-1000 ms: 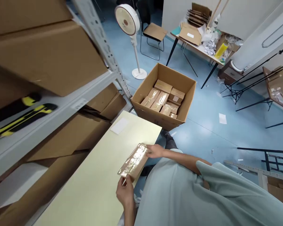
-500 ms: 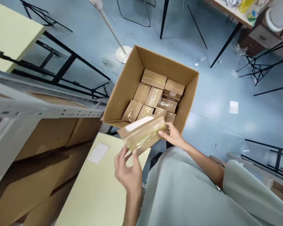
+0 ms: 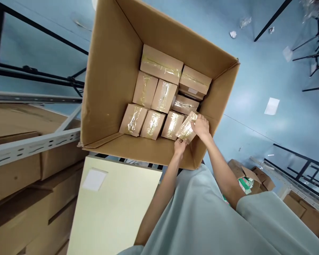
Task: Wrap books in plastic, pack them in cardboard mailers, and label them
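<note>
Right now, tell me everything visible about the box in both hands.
Small box: brown, apparently cardboard, with glossy, see-through yellowish tape along its top face. It looks shut. It sits inside the large carton, in the near right corner area, askew to the neighbouring boxes. The right hand grips its far right end; the left hand is at its near end. Its underside is hidden.

Taped box [image 3: 186,128] partly behind right fingers [image 3: 200,119], pale table [image 3: 114,205] cut off below
</note>
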Tool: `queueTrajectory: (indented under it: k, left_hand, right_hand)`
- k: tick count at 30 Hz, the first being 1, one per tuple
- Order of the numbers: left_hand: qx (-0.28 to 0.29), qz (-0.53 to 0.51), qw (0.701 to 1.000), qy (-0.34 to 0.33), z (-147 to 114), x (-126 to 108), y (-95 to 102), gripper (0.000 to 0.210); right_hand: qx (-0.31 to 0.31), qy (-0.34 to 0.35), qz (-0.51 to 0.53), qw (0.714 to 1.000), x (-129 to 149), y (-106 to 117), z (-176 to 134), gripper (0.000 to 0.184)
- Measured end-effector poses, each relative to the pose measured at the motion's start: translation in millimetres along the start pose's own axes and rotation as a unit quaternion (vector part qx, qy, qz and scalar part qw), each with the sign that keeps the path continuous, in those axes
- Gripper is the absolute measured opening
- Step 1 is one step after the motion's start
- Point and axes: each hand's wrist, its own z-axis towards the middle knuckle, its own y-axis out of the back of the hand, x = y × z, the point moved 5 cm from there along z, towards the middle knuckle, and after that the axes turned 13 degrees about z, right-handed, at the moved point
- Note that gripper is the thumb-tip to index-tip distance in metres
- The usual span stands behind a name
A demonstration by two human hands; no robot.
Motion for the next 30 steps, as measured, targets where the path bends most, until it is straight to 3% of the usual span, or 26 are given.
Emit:
queueTrajectory:
  k: [4, 10, 14, 19, 22, 25, 28, 30]
  left_hand:
    - [0.025, -0.100, 0.985, 0.136, 9, 39, -30.2, 0.016]
    - [0.018, -0.164, 0.944, 0.285, 28, 80, -32.1, 0.019]
    - [0.001, -0.183, 0.927, 0.327, 30, 95, -22.8, 0.030]
    - [0.006, -0.196, 0.922, 0.335, 40, 92, -27.4, 0.033]
    - [0.005, -0.202, 0.922, 0.331, 41, 84, -29.9, 0.031]
    - [-0.013, -0.222, 0.926, 0.305, 24, 70, -14.7, 0.034]
    - [-0.048, -0.254, 0.939, 0.228, -8, 46, 26.3, 0.041]
    - [-0.085, -0.267, 0.951, 0.126, -27, 23, 69.1, 0.047]
  right_hand:
    - [0.052, -0.007, -0.033, 0.998, 3, -34, 25, 0.053]
    - [0.129, -0.036, -0.057, 0.989, -8, -89, 38, 0.062]
    - [0.153, -0.057, -0.064, 0.984, -15, -109, 35, 0.060]
    - [0.152, -0.075, -0.086, 0.982, -9, -118, 41, 0.063]
    - [0.156, -0.071, -0.093, 0.981, 2, -116, 42, 0.061]
    - [0.138, -0.055, -0.100, 0.984, 14, -94, 22, 0.060]
    - [0.038, 0.028, -0.084, 0.995, 39, -50, -14, 0.060]
    - [-0.004, 0.107, -0.036, 0.994, 68, -28, -35, 0.062]
